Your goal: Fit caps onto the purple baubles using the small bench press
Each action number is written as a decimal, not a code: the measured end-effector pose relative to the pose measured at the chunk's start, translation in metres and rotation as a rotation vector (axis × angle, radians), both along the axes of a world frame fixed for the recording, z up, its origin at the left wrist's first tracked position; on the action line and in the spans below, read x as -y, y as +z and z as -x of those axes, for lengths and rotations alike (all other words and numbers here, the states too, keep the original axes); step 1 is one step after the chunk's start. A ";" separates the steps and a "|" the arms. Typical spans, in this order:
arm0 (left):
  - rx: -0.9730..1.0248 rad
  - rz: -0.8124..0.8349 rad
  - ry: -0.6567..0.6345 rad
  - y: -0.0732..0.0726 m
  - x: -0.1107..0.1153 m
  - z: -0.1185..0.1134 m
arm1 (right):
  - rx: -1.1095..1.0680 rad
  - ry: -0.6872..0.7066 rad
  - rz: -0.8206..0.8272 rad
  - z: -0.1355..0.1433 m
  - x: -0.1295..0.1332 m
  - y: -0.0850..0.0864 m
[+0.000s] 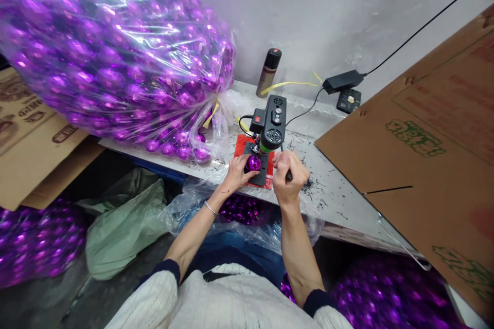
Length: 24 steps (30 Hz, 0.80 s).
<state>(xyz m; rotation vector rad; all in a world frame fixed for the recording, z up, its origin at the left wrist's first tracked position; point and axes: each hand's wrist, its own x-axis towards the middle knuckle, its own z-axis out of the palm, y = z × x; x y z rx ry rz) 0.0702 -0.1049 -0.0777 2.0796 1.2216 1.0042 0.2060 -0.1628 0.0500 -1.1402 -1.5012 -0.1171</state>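
My left hand (236, 174) pinches a shiny purple bauble (253, 164) between thumb and fingers. The bauble sits at the dark base plate (258, 179) of a small black bench drill (274, 118), below its metal chuck (255, 148). My right hand (288, 174) is closed in a fist round a black handle (288, 176) at the drill's right side; only the handle's end shows. Red sheeting (270, 163) lies beneath the base plate. Whether the drill touches the bauble is too small to tell.
A big clear bag of purple baubles (127, 67) fills the left. A spray can (269, 72), a power adapter (343, 81) and a small black box (349, 101) stand behind the drill. Dark shavings litter the white table (328, 205). A cardboard box (432, 139) leans in at right.
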 end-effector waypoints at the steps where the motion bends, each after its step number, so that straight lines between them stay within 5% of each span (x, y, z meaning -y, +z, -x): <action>1: -0.012 0.001 -0.009 0.001 -0.001 0.000 | 0.001 0.003 0.001 0.000 0.000 -0.001; 11: 0.144 0.040 0.014 -0.009 0.001 -0.015 | 0.047 -0.003 0.002 0.001 0.007 -0.002; 24: 0.175 0.009 0.014 -0.012 0.003 -0.015 | 0.063 0.025 -0.145 0.002 0.005 -0.064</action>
